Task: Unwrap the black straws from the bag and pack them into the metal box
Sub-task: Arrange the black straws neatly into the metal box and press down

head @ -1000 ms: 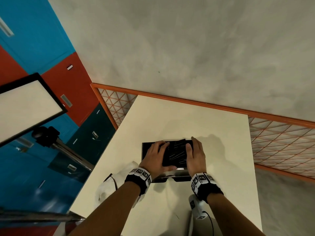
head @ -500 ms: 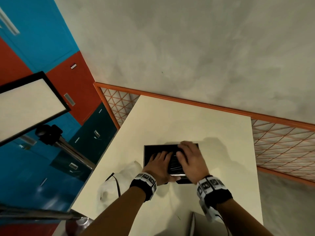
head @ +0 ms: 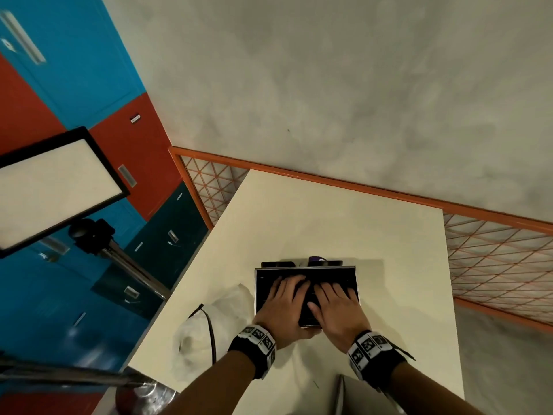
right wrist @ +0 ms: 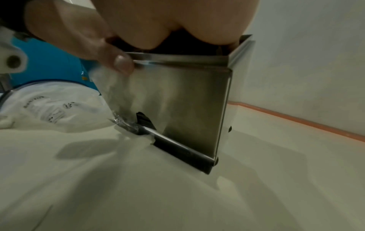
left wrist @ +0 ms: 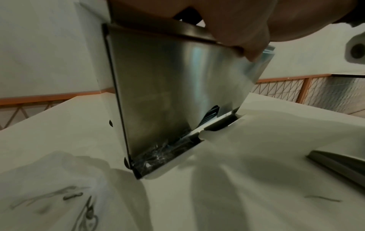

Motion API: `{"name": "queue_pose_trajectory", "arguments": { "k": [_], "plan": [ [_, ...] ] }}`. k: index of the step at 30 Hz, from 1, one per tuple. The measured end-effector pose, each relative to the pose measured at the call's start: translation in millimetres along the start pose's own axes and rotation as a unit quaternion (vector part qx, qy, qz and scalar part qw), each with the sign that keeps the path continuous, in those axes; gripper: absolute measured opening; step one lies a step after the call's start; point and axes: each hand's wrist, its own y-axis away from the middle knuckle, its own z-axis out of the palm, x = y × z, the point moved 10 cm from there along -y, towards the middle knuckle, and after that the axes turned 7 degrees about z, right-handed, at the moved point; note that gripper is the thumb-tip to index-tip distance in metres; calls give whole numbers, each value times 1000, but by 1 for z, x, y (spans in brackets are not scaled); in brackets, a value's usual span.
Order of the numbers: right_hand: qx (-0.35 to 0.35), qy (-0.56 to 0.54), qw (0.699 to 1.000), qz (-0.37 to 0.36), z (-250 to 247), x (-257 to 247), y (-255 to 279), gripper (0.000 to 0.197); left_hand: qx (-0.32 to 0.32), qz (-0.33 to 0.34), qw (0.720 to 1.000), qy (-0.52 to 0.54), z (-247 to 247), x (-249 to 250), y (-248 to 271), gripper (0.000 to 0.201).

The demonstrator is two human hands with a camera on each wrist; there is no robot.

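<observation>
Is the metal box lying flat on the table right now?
No: the left wrist view shows the metal box tilted up, only its lower edge resting on the table.

Metal box tipped; thumb on rim

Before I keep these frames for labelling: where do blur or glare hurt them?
Head view: sharp on both hands, left hand and right hand, edges bent by the wide lens. Left wrist view: glare streak on the metal box. Right wrist view: soft, smeared around the white bag.
</observation>
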Motion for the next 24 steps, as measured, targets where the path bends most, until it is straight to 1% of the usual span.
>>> {"name": "queue_pose_trajectory", "arguments": {
  "k": [2,5,7,9,10,14,18,20,22,24],
  "plan": [
    [-4,5,1000,0,0,0,1,51,-11,-5,1000,-1,2,-3,-4,109],
    [-29,18,999,-6,5,-1,2,51,-71,-17,997,-9,12,-11,-9,123],
    [-40,31,999,-10,5,-2,1,52,-115,-29,993,-5,19,-16,-11,128],
    [-45,42,998,-15,6,-3,0,52,-133,-46,990,-7,23,-19,-13,130],
    [-45,46,998,-17,6,-3,0,52,-130,-52,990,-12,23,-20,-14,128],
    [-44,69,996,-35,-1,-6,-3,52,-72,-60,995,-23,13,-20,-10,111],
    [-44,100,993,-33,-8,-13,-3,48,-46,-64,997,-20,5,-15,-6,93],
    [-37,98,994,-39,-14,-21,-4,43,-54,-66,996,-26,2,-13,-6,87],
    [-31,85,995,-49,-22,-28,-7,42,-78,-62,994,-38,6,-12,-5,90],
    [-38,72,996,-47,-22,-30,-15,39,-74,-60,995,-43,6,-11,-5,92]
  ]
}}
